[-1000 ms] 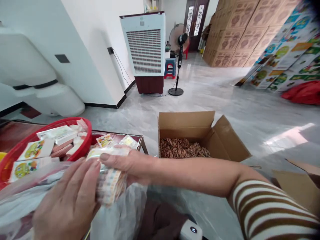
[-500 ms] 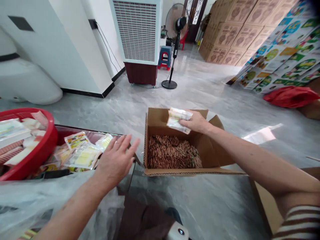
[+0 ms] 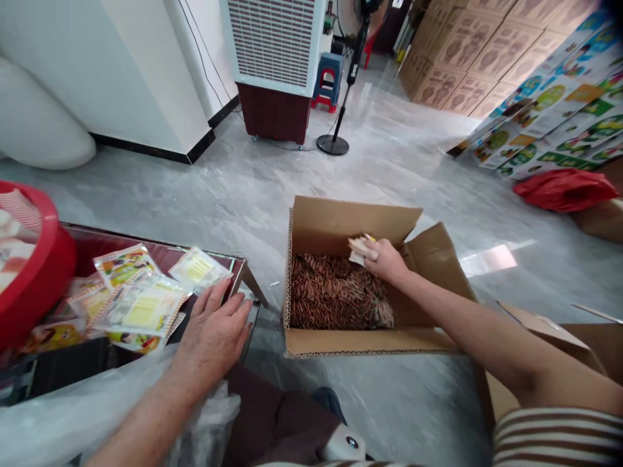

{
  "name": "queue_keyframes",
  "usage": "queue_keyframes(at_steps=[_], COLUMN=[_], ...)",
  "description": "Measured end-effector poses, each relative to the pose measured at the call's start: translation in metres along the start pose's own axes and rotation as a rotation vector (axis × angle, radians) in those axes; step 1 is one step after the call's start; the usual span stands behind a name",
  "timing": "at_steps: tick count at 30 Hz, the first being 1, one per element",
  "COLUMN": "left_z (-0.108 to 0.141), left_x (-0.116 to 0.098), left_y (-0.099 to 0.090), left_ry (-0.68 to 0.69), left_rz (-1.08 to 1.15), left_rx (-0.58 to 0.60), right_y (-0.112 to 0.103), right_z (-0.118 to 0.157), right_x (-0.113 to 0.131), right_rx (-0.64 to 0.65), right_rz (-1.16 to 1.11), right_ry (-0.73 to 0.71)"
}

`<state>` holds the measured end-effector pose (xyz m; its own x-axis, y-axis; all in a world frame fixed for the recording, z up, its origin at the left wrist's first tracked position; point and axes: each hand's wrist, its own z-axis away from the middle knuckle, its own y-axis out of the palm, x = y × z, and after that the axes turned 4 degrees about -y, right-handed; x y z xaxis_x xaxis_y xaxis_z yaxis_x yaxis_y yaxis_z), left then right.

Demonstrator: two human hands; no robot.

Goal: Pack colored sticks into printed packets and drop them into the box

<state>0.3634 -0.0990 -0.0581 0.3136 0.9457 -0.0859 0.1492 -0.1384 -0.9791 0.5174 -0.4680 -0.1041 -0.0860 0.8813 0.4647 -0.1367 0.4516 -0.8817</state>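
My right hand (image 3: 387, 261) reaches into an open cardboard box (image 3: 350, 220) on the floor. Its fingers are closed on some small plastic packets (image 3: 361, 250), seen nearly edge-on, so I cannot count them. Below them, rows of reddish-brown packet edges (image 3: 335, 295) stand tightly packed in the box's left and middle part. At the corner of a low dark table (image 3: 238, 267), my left hand (image 3: 214, 331) lies with fingers stretched out, holding nothing. Its fingertips are close to a clear packet with a yellow label (image 3: 198, 270). More flat packets (image 3: 141, 311) lie in a loose pile left of it.
A red plastic basket (image 3: 48, 259) stands on the table at far left. A dark flat object (image 3: 68, 366) and clear plastic sheeting (image 3: 111, 395) lie before it. Another open carton (image 3: 549, 331) stands at right. An air cooler (image 3: 272, 58), fan (image 3: 333, 144) and stacked cartons (image 3: 487, 52) stand beyond.
My right hand has lowered the packets further into the box and turned them edge-on. My left hand has come down onto the table's corner. The view has tilted downward.
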Motion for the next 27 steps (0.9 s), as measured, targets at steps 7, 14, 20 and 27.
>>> queue_keyframes(at_steps=[7,14,20,27], left_z=[0.002,-0.001,0.062,0.097], left_x=[-0.003,-0.058,-0.055,-0.075], left_y=[-0.009,-0.083,-0.111,-0.116], left_ry=[-0.040,0.227,0.183,0.144], left_rz=[0.111,0.080,0.021,0.031], left_rx=[-0.231,-0.416,-0.685,-0.733], right_y=[-0.036,-0.075,-0.074,-0.074], right_z=[0.016,0.103,0.184,0.219], right_x=[0.071,0.217,0.285,0.301], right_rx=[0.119,0.538,0.613,0.647], right_rz=[-0.976,-1.267,-1.203,-1.113], right_ry=[0.180,0.101,0.046,-0.072])
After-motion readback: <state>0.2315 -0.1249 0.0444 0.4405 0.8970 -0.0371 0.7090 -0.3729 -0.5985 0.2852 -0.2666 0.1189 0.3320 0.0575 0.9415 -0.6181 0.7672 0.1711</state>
